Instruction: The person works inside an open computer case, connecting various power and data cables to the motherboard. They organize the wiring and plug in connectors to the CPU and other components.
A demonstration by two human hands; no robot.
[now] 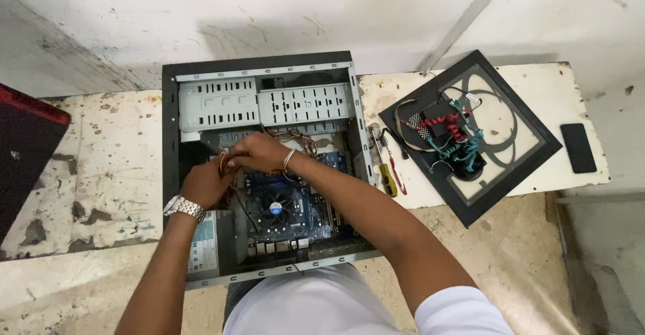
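Head camera, looking straight down: an opened computer case (263, 167) is seen lying on its side on a stained worktop (101, 167), and both hands are buried in its left middle part. The left hand (205, 184), worn with a metal watch (184, 207), is curled around a bundle of thin coloured wires (225, 162); the right hand (259, 152), with a bracelet at the wrist, is closed on the same bundle from above and to the right, so that the wires are pinched between the two sets of fingers. The bundle lies at the fingertips, not apart from them, and is seen running roughly up and to the right toward the drive bays (265, 103). Just below the hands the blue motherboard (306, 207) and its round cooling fan (275, 208) are exposed. To the right of the case, on the worktop, a yellow-handled screwdriver (386, 174), a removed side panel (470, 133) carrying loose cables, and a dark phone (578, 147) are laid out, well apart from both hands.
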